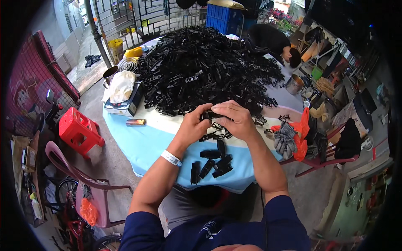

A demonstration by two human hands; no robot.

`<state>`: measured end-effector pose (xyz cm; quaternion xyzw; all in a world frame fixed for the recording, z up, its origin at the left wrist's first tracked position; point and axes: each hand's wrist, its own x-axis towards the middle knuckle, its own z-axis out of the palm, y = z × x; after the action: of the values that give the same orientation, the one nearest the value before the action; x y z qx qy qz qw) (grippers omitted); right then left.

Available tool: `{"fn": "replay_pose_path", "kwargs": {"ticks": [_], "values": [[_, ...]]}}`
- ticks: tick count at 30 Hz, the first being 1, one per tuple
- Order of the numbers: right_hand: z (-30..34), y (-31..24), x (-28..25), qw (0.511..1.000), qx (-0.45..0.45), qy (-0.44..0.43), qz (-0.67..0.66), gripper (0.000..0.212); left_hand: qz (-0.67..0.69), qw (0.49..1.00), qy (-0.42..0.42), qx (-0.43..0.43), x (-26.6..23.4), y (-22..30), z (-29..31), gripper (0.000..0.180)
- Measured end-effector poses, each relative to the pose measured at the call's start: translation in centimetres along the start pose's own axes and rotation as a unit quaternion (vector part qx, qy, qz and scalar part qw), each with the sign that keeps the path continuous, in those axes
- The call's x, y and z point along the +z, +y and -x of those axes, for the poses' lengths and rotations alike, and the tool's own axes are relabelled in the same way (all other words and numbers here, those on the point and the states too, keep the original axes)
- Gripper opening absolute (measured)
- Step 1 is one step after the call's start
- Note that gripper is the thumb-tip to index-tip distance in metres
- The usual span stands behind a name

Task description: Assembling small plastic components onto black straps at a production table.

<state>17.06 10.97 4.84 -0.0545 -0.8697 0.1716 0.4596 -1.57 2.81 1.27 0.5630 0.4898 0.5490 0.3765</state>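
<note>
Both my hands meet over the near side of the table, at the front edge of a big heap of black plastic parts [201,62]. My left hand [196,120] and my right hand [236,119] are closed on one small black plastic part [208,115], mostly hidden by the fingers. Just below the hands, several thin black frame pieces [215,134] lie loose. Nearer to me, a small group of chunkier black parts [207,167] rests on the light blue cloth. A white band is round my left wrist.
A round table with a blue and white cloth [125,146] bears a box [125,102], a lighter-like object [135,122] and a mug [110,73]. Grey gloves [285,140] and an orange bag [302,134] sit at right. A red stool [79,129] stands left; another person [272,42] bends beyond.
</note>
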Motion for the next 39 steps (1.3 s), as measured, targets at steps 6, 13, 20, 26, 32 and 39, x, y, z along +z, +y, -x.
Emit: {"fn": "replay_pose_path", "kwargs": {"ticks": [6,13,20,26,32,39], "values": [[0.3,0.1,0.3,0.999,0.043,0.008,-0.022,0.033,0.025,0.999,0.016,-0.025,0.0,-0.5,-0.3,0.058],[0.3,0.5,0.5,1.000,0.018,0.005,-0.009,0.036,0.051,0.997,0.010,-0.056,-0.2,-0.1,-0.4,0.063],[0.6,0.6,0.8,0.998,0.065,-0.003,-0.024,0.035,0.086,0.990,-0.024,-0.113,-0.3,0.5,-0.2,0.064],[0.7,0.6,0.8,0.997,0.063,0.001,-0.036,0.035,0.061,0.994,-0.010,-0.085,0.0,0.4,0.0,0.063],[1.0,0.9,0.4,0.995,0.083,-0.015,-0.049,0.033,0.070,0.995,-0.031,-0.064,0.4,0.6,0.3,0.060],[1.2,1.0,1.0,0.988,0.116,0.015,-0.104,0.023,0.124,0.989,-0.008,-0.075,0.3,1.1,0.4,0.052]]}}
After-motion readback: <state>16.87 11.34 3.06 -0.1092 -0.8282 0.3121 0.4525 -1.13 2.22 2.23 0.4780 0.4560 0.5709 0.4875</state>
